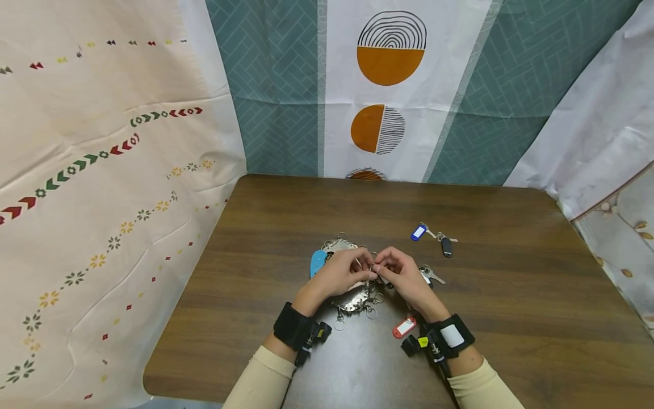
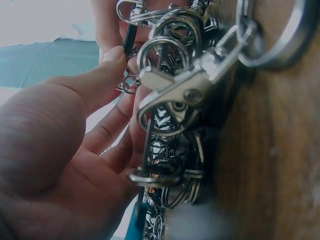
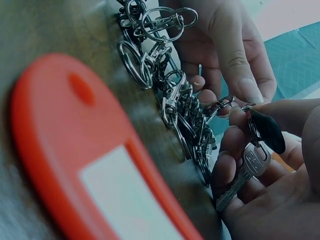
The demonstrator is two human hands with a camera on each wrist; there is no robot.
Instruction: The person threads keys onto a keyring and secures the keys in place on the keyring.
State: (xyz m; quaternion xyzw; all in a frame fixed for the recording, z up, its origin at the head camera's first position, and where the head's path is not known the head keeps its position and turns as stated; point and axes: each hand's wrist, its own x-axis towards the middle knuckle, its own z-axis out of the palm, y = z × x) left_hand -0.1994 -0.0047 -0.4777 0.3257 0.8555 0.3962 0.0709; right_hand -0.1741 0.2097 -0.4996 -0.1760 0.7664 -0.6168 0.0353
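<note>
Both hands meet over a dense cluster of silver swivel clasps and split rings (image 1: 353, 302) on the table. My left hand (image 1: 339, 272) pinches a small silver clasp (image 3: 219, 106) between thumb and fingertips. Opposite it, my right hand (image 1: 402, 276) grips a key ring between thumb and fingers. From that ring hang a dark key tag (image 3: 270, 132) and a silver key (image 3: 254, 162). Clasp and ring come together at the fingertips; whether they are linked is too small to tell. In the left wrist view, a large clasp (image 2: 185, 95) hangs close to the left palm.
A light-blue tag (image 1: 317, 263) lies left of the cluster. Near the right wrist is a red key tag (image 1: 405, 327); silver keys (image 1: 431, 274) lie just beyond the right hand. Farther back are a blue key tag (image 1: 419, 232) and a black key tag (image 1: 447, 247) with keys.
</note>
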